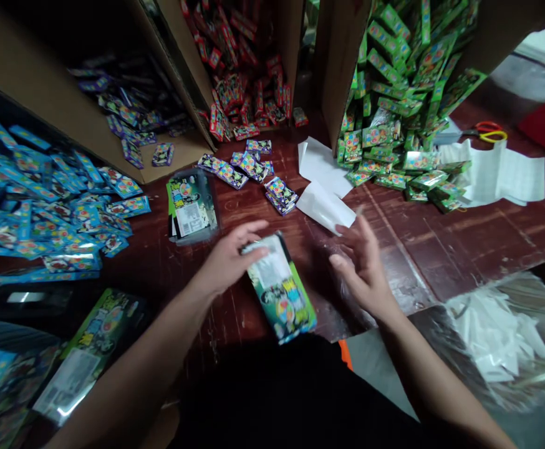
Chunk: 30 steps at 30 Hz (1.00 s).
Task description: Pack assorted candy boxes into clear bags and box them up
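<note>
A green and black printed packet [285, 293] with a white label is in my left hand [228, 259], thumb on top and fingers at its far edge. It tilts over the near part of the table, slightly blurred. My right hand [370, 274] is apart from the packet, fingers spread and half curled, with nothing visible in it. Just beyond its fingertips lies a white paper sheet [323, 206]. Several small purple boxes [280, 195] lie in front of the hands. Left of them is a stack of flat green and black pouches [192, 209].
Cardboard cartons [179, 75] spill purple and red boxes [235, 93]. Green boxes [389, 143] heap at right, blue ones [52, 193] at left. Scissors [490, 132] lie far right. A clear bag of white scraps [492, 337] hangs beside the table [389, 249]. Another printed packet [90, 349] lies lower left.
</note>
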{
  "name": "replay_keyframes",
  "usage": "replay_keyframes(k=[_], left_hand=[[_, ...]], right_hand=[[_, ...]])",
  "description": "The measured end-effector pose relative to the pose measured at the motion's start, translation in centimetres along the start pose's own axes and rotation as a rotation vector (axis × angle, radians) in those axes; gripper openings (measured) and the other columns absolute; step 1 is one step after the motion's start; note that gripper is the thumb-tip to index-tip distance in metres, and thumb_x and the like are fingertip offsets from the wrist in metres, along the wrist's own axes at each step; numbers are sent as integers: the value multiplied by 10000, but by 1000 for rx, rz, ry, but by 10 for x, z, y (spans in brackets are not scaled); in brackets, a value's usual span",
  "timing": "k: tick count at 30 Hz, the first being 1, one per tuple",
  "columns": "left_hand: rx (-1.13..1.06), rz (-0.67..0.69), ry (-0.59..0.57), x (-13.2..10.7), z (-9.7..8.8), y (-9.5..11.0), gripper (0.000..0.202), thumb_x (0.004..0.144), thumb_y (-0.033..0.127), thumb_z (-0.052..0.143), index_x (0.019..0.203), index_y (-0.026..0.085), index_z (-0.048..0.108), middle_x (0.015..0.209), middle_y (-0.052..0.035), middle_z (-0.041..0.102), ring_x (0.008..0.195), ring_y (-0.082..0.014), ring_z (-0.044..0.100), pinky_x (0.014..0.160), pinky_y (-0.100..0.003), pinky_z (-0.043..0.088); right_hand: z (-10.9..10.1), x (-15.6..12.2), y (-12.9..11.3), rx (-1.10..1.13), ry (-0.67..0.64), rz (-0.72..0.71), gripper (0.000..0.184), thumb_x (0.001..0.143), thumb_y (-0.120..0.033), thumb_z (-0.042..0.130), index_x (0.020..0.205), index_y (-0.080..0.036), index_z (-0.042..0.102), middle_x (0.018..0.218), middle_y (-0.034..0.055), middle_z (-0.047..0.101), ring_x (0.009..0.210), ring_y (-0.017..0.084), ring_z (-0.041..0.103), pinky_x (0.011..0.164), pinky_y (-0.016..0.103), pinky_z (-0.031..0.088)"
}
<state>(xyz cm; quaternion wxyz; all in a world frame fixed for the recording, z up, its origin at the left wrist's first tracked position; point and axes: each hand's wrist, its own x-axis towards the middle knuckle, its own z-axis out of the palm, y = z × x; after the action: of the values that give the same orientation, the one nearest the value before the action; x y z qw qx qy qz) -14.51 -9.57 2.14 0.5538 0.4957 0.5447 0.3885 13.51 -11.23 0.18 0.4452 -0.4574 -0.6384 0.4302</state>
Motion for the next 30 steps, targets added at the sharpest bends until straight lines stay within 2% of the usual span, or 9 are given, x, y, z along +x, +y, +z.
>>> replay_keyframes(k=[2, 4, 9, 13, 17, 20, 23, 26, 30], left_hand=[[-174, 23, 198, -1, -12, 2, 622, 817, 342, 761, 1393, 276, 536, 1201, -46, 668, 995, -192, 671, 841, -317, 568], [-303, 30, 289, -10, -10, -3, 695, 829, 369, 743, 1453, 340, 439, 1315, -37, 626, 1058, -210, 665, 847, -337, 582], [-257, -54, 219, -50, 29, -38, 468, 856, 396, 715, 1242, 311, 465, 1092, -8, 663, 919, -187, 674, 756, -317, 578], [52, 0, 72, -60, 42, -47, 286, 844, 354, 745, 998, 217, 547, 1047, -41, 649, 985, -194, 654, 878, -334, 545], [-34, 26, -63, -40, 48, -32, 474, 850, 318, 752, 1247, 227, 510, 1240, -95, 659, 1151, -227, 648, 1003, -391, 520], [-76, 19, -59, -27, 49, -26, 526, 880, 319, 726, 1328, 218, 469, 1235, -101, 675, 1133, -221, 665, 1008, -384, 520], [-74, 6, -9, -23, 46, -27, 628, 876, 337, 738, 1402, 224, 414, 1257, -104, 672, 1096, -215, 680, 972, -366, 537], [-73, 3, -9, -20, 47, -29, 641, 870, 349, 742, 1407, 220, 416, 1281, -110, 667, 1104, -223, 680, 972, -373, 541], [-75, 26, -25, -15, 54, -29, 605, 852, 348, 751, 1365, 209, 462, 1263, -105, 680, 1105, -232, 680, 977, -378, 533]], right_hand=[[8, -10, 6, 130, 168, 89, 861, 929, -370, 675, 1596, -408, 132, 1547, 107, 407, 1332, 243, 541, 1102, 510, 468], [21, -16, 9, 213, 224, 155, 893, 898, -375, 715, 1588, -403, 148, 1535, 115, 399, 1289, 238, 570, 1046, 486, 522], [36, -5, 6, 286, 431, 126, 780, 902, -330, 701, 1532, -396, 245, 1213, 53, 599, 1111, 195, 629, 931, 389, 574], [31, -1, 7, 336, 217, 109, 862, 895, -310, 716, 1560, -409, 178, 1028, 4, 615, 923, 166, 651, 841, 343, 583], [26, 0, 10, 286, -70, 73, 959, 889, -367, 731, 1594, -418, 81, 1199, 53, 617, 972, 193, 671, 893, 409, 589], [-12, 23, 20, -39, 130, -53, 1007, 855, -444, 755, 1608, -346, 94, 1506, 140, 450, 1266, 274, 571, 1079, 507, 481], [-77, 57, 41, -500, 394, -19, 1114, 806, -563, 758, 1620, -197, 91, 1569, 234, 363, 1414, 382, 421, 1142, 605, 362], [-125, 80, 66, -832, 192, 97, 1265, 671, -614, 836, 1616, -136, 143, 1568, 256, 388, 1437, 485, 352, 1126, 688, 319], [-141, 82, 82, -845, -76, 6, 993, 817, -499, 729, 1607, -198, 207, 1500, 170, 530, 1343, 387, 531, 1089, 582, 447]])
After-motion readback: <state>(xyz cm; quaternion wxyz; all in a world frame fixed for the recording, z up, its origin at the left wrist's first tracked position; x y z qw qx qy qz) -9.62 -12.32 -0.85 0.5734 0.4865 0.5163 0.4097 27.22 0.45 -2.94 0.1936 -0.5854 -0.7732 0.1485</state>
